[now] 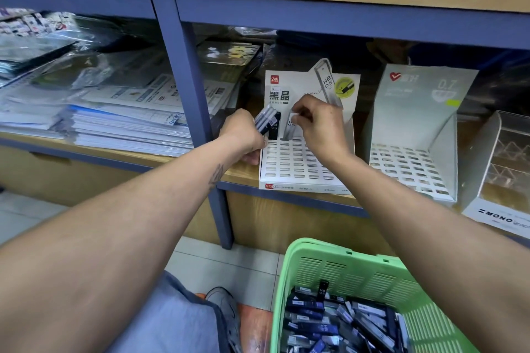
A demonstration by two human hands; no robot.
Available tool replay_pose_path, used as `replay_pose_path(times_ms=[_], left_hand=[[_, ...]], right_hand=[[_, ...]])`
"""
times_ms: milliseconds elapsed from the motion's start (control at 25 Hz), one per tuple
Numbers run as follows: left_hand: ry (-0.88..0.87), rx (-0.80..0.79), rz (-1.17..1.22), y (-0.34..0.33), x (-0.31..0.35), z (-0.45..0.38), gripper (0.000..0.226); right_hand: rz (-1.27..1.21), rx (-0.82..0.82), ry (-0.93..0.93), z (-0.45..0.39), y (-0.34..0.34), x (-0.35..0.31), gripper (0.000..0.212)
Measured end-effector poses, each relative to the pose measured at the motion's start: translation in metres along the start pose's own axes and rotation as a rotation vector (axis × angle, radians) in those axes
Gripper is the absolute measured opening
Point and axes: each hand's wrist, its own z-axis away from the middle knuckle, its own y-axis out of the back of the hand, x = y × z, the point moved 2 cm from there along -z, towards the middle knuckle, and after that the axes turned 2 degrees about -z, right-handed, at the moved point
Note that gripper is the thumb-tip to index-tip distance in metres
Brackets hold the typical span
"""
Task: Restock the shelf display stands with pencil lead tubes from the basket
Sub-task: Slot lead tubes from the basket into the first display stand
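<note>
Right now your right hand [318, 120] pinches a pale lead tube [289, 127] at its top, standing it in the back row of the white display stand [298, 163] on the shelf [160, 156]. Your left hand [243, 135] grips a small bundle of tubes [265, 120] just beside a black tube [274, 129] already slotted there. Below, the green basket [358, 269] holds a heap of loose tubes [338, 327]. Another slotted stand [413, 152] sits to the right.

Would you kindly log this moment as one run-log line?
left hand holds spare tubes | right hand pinches tube over display stand | basket stocked
</note>
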Motion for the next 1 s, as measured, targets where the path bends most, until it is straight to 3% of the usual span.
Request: replay_pose_path(times_ms=[320, 440, 560, 680, 760, 920, 1000], left_hand=[[0.032, -0.04, 0.024, 0.001, 0.0, -0.002, 0.016], [0.033, -0.038, 0.028, 0.001, -0.001, -0.003, 0.016], [0.036, -0.043, 0.044, 0.001, -0.002, -0.002, 0.016], [0.027, -0.053, 0.038, 0.003, -0.002, -0.001, 0.015], [-0.018, -0.066, 0.022, 0.01, 0.001, 0.002, 0.013], [-0.04, -0.301, 0.129, 0.02, 0.006, 0.016, 0.009], [-0.002, -0.444, 0.222, 0.019, 0.004, 0.024, 0.01]], right_hand=[[-0.035, -0.028, -0.057, -0.016, -0.011, 0.003, 0.014], [0.104, -0.056, -0.028, -0.016, -0.013, -0.002, 0.017], [0.405, -0.136, -0.01, -0.006, -0.014, -0.009, 0.033], [0.425, -0.145, -0.065, 0.005, -0.007, -0.011, 0.044], [0.28, -0.097, -0.075, 0.006, -0.003, -0.013, 0.044], [-0.602, -0.178, -0.337, 0.002, -0.002, -0.02, 0.036], [-0.712, -0.206, -0.369, 0.004, -0.001, -0.024, 0.023]])
